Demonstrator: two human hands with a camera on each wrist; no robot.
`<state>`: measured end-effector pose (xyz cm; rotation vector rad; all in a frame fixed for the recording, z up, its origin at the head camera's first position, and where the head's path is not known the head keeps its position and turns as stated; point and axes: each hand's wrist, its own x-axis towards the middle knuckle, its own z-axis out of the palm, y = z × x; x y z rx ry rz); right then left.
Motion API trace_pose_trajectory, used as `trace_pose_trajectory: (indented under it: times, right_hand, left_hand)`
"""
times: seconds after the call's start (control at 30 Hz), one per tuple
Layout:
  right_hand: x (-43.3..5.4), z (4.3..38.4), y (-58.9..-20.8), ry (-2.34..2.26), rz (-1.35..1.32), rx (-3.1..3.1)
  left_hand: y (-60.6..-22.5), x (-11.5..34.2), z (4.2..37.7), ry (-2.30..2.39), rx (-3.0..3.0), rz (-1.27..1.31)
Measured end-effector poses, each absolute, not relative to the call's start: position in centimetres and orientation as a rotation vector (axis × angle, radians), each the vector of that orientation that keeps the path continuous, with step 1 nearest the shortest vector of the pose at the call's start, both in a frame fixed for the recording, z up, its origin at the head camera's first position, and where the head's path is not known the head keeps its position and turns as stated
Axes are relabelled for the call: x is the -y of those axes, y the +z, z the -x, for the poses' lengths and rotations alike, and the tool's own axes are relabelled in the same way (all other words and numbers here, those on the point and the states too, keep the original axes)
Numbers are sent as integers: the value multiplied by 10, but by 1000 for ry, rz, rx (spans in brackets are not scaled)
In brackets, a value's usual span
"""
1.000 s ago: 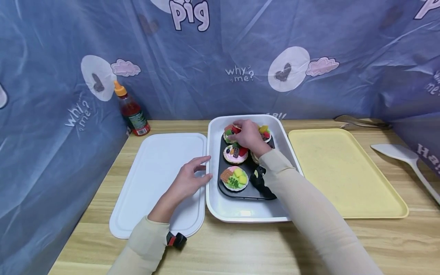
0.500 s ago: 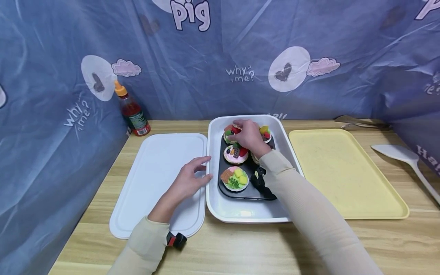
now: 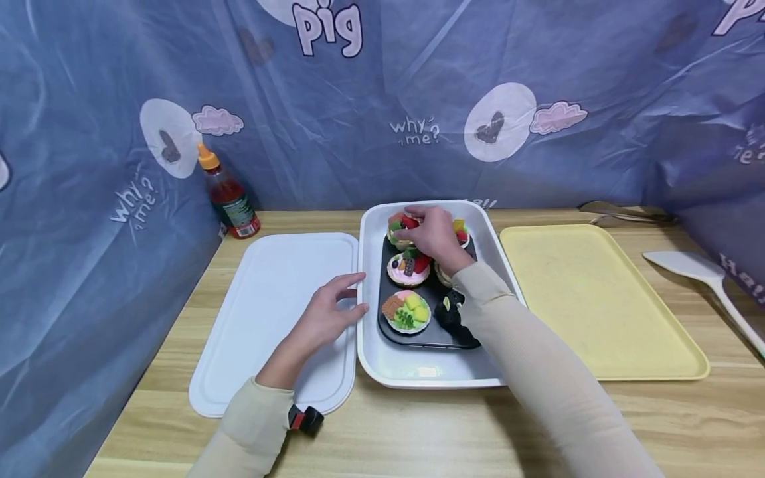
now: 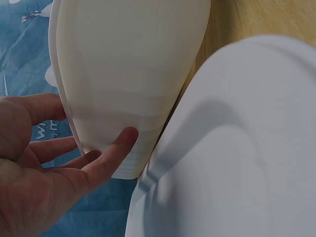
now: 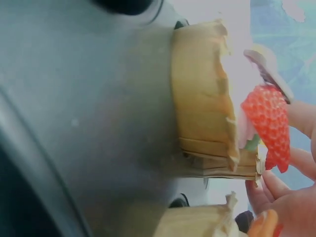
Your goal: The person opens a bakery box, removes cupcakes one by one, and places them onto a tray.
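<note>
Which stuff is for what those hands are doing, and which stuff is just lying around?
Seems part of the job:
back-left tart, pinched by the right hand
other tarts
black tray under the tarts
white bin, with the left hand at its rim

Probably just lying about:
flat white tray
yellow tray
sauce bottle
white spoon

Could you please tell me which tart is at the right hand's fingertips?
The tart in the far left corner of the black tray: it alone is pinched by the right hand.
</note>
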<state>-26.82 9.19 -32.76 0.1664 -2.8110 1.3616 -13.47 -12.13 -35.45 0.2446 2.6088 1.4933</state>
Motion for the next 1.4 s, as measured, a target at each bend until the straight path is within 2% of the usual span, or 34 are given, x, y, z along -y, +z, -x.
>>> trace_pose_trajectory:
  times: [0.8, 1.4]
  right_hand:
    - [-114, 263, -309, 1504, -122, 2606]
    - [-144, 237, -289, 1532, -124, 2628]
  left_hand:
    - [-355, 116, 137, 1501, -2604, -200]
    - [-355, 116, 136, 1535, -2611, -222]
